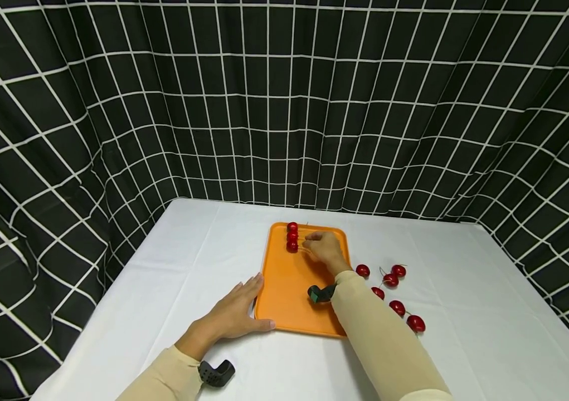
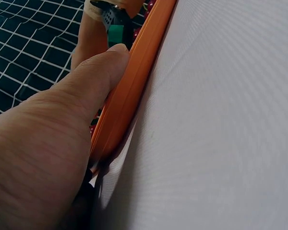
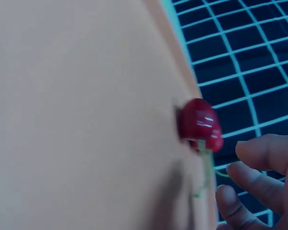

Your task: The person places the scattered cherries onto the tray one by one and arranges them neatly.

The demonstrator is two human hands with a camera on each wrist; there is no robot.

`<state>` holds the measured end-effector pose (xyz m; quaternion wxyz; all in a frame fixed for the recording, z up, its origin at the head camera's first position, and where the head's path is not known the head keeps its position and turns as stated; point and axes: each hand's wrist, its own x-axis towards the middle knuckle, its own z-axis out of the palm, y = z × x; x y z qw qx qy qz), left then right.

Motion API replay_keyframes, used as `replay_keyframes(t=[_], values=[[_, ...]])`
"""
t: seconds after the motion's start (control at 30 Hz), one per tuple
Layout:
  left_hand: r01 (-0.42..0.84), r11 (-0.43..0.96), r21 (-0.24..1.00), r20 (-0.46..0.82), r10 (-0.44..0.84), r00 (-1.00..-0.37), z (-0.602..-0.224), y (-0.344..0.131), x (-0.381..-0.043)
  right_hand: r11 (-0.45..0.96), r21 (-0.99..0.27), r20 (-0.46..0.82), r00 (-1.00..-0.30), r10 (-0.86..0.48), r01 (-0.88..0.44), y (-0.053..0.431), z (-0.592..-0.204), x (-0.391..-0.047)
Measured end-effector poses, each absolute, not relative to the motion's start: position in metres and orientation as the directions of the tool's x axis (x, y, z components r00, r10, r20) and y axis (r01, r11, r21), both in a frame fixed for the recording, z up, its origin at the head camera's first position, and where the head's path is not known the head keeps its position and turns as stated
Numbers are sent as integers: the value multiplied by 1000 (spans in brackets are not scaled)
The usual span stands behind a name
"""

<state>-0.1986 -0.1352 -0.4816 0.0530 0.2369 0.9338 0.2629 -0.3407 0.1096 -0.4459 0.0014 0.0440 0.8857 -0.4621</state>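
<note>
My left hand [image 1: 233, 312]: fingers straight, thumb stretched out, touching orange tray [image 1: 284, 289] at near left corner. My right hand [image 1: 325, 248] over tray's far part: fingers loosely bent, thumb apart, gripping nothing, near cherry stems [image 3: 206, 165]; can't tell whether touching. Three red cherries [image 1: 292, 236] in column, tray's far end. Six loose cherries [image 1: 390, 280] on white tablecloth [image 1: 465, 345], right of tray.

Lab-like booth: grid-patterned curtains [image 1: 244, 111] on three sides of white-covered table [image 1: 485, 334].
</note>
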Motion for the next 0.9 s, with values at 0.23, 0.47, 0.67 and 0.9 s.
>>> replay_keyframes(t=[0.23,0.47,0.67,0.9], values=[[413,752,513,20,471,-882,-479,-135,-198,507,-858,95,-995,4,-80,126,-415,-336],[413,751,515,22,470,-883,-481,-133,-199,421,-884,204,-978,-48,-205,149,-382,-319],[410,748,523,21,469,-883,-481,-133,-200,373,-880,296,-954,-55,-294,185,-361,-303],[407,742,533,16,472,-882,-480,-132,-199,411,-845,374,-927,-1,-341,242,-345,-265]])
